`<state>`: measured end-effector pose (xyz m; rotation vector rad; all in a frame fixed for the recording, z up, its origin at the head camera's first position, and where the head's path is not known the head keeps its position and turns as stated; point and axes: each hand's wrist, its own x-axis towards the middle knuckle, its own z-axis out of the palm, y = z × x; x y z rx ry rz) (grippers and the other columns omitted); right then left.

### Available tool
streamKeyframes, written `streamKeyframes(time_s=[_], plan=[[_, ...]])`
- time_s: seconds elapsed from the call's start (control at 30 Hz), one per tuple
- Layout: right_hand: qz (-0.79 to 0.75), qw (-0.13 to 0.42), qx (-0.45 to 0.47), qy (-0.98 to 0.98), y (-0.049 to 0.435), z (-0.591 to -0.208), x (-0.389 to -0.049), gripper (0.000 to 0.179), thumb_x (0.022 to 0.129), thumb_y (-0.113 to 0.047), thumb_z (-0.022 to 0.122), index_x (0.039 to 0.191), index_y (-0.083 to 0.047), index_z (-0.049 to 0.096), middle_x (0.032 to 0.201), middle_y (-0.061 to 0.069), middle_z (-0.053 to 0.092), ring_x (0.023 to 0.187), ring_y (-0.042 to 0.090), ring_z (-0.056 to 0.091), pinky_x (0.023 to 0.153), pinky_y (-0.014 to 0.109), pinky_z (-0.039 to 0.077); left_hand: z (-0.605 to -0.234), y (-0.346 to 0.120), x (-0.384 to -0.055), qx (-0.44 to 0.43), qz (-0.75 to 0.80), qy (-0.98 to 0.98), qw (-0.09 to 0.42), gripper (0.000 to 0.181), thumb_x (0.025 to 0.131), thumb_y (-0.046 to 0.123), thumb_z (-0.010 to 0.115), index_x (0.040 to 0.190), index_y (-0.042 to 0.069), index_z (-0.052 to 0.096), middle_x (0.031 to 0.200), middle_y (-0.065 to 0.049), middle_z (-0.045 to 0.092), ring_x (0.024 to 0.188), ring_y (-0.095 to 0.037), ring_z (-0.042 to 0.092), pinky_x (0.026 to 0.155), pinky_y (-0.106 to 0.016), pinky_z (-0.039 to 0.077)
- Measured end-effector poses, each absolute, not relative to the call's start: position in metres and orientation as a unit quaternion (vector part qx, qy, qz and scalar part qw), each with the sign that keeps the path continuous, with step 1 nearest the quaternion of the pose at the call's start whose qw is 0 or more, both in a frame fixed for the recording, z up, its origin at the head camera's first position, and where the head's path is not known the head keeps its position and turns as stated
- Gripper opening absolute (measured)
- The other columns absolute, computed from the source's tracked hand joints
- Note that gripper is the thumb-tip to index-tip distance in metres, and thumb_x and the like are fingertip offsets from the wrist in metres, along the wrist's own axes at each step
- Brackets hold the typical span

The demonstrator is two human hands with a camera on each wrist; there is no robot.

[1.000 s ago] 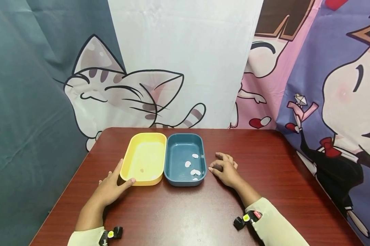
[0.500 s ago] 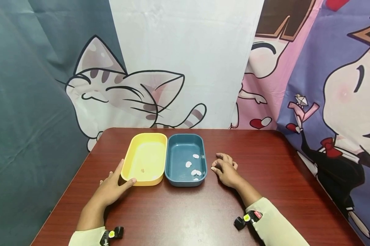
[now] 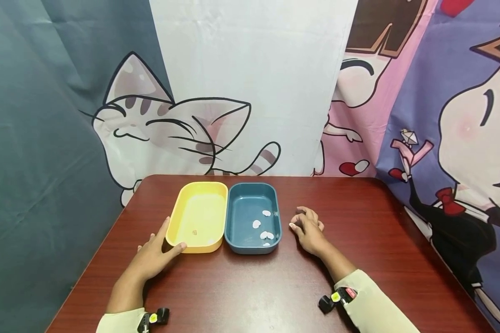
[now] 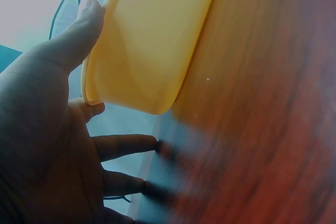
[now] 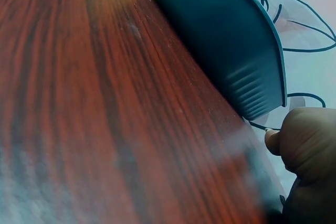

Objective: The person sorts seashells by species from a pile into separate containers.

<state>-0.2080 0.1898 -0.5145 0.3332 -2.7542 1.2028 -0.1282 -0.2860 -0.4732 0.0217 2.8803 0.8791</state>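
A yellow plastic tray (image 3: pixel 218 208) stands side by side with a dark blue tray (image 3: pixel 255 249) on the table. My left hand (image 3: pixel 152 261) is at the yellow tray's near left corner, its thumb on the front rim and its index finger along the left side; the other fingers are spread apart. Inside the yellow tray lies one small beige piece (image 3: pixel 194 232). Several small white rounded pieces (image 3: pixel 256 224) lie in the blue tray. Just right of the blue tray, my right hand (image 3: pixel 310 233) rests over the table with fingers loosely bent, and no held object shows.
The dark red wooden table (image 3: pixel 250 291) has its far edge against a printed cloth backdrop (image 3: pixel 250 55). A black wrist camera (image 3: pixel 326 304) sits on the right forearm and a matching wrist camera (image 3: pixel 162 315) on the left.
My right hand has drawn slightly rightward from the blue tray. My left hand keeps its place at the yellow tray. The whole view has shifted a little.
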Motion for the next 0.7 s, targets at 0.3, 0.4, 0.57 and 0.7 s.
streamKeyframes(time_s=[0.3, 0.4, 0.57, 0.7], plan=[[0.402, 0.072, 0.091, -0.908, 0.188, -0.505, -0.207, 0.006, 0.107, -0.011, 0.068, 0.102, -0.007, 0.069, 0.164, 0.023, 0.044, 0.158, 0.047, 0.026, 0.113, 0.073, 0.020, -0.472, -0.286, -0.129, 0.004, 0.297, 0.953, 0.067, 0.112, 0.101, 0.071, 0.062, 0.178, 0.021, -0.001, 0.174, -0.037, 0.027, 0.160, -0.069, 0.015, 0.118, -0.093, 0.009], [0.410, 0.082, 0.085, -0.904, 0.186, -0.499, -0.207, 0.006, 0.106, -0.010, 0.069, 0.103, -0.005, 0.070, 0.163, 0.024, 0.045, 0.158, 0.048, 0.028, 0.112, 0.074, 0.022, -0.473, -0.286, -0.129, 0.004, 0.301, 0.951, 0.065, 0.112, 0.100, 0.072, 0.062, 0.178, 0.021, -0.001, 0.174, -0.035, 0.027, 0.160, -0.069, 0.014, 0.118, -0.093, 0.008], [0.416, 0.096, 0.072, -0.901, 0.184, -0.489, -0.208, 0.007, 0.106, -0.011, 0.069, 0.106, -0.004, 0.071, 0.166, 0.023, 0.043, 0.160, 0.048, 0.029, 0.115, 0.075, 0.024, -0.475, -0.285, -0.128, 0.001, 0.301, 0.951, 0.067, 0.113, 0.100, 0.073, 0.062, 0.178, 0.021, -0.001, 0.174, -0.035, 0.028, 0.160, -0.069, 0.014, 0.118, -0.093, 0.007], [0.420, 0.106, 0.073, -0.898, 0.180, -0.480, -0.210, 0.009, 0.107, -0.012, 0.068, 0.106, -0.003, 0.071, 0.167, 0.023, 0.042, 0.160, 0.050, 0.029, 0.113, 0.075, 0.025, -0.473, -0.286, -0.128, 0.000, 0.296, 0.953, 0.071, 0.112, 0.101, 0.072, 0.061, 0.178, 0.021, -0.002, 0.174, -0.036, 0.027, 0.160, -0.069, 0.015, 0.118, -0.093, 0.008]])
